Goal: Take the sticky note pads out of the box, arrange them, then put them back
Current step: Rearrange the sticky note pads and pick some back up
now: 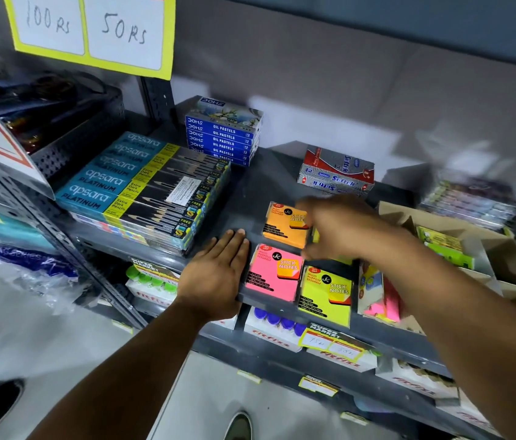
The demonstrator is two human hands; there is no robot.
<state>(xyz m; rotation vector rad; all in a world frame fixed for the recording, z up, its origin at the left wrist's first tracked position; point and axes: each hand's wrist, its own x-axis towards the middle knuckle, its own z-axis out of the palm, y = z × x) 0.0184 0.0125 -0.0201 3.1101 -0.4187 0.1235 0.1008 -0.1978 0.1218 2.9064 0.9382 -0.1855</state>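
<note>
Flat and empty, left hand steadies pink pad at shelf front edge; right hand grip indeterminate. Arranging underway; box return pending.

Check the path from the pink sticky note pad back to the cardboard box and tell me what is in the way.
The pink sticky note pad lies at the shelf's front edge, the cardboard box off to its right. Between them lie the yellow sticky note pad and the right hand, which hovers over the pads. Lifting the pink pad over those would likely clear them.
</note>
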